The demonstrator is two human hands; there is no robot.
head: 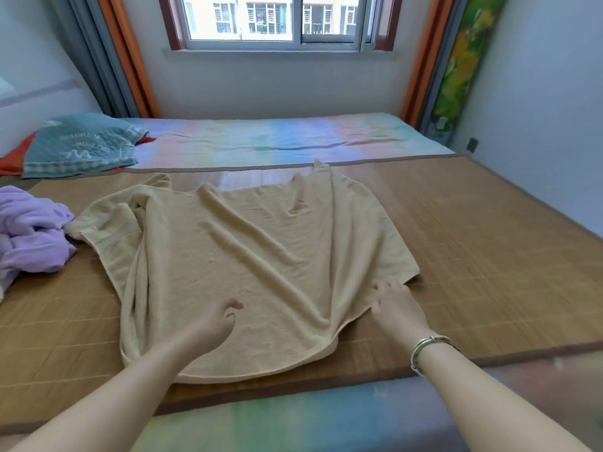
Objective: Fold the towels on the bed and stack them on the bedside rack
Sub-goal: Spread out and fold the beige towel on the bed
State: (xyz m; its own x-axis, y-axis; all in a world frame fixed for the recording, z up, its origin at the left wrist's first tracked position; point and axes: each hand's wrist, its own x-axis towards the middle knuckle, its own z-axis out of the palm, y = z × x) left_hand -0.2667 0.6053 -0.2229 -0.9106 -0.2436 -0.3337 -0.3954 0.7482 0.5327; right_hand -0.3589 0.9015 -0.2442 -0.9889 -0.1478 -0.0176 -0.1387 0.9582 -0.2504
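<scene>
Beige towel (248, 256) lies wrinkled on the mat (473, 230), your left hand (215, 324) rests half-open on it, your right hand (396, 308) pinches its near edge.

Rumpled cream towel (248, 256) beside crumpled lilac towel (31, 233)

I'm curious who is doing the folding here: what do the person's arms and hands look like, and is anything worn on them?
Both arms are bare to the frame's edge, with no sleeves or gloves showing. The right hand has thin silver bangles at its wrist. The left hand and its wrist show nothing worn: no ring, watch or band.
</scene>
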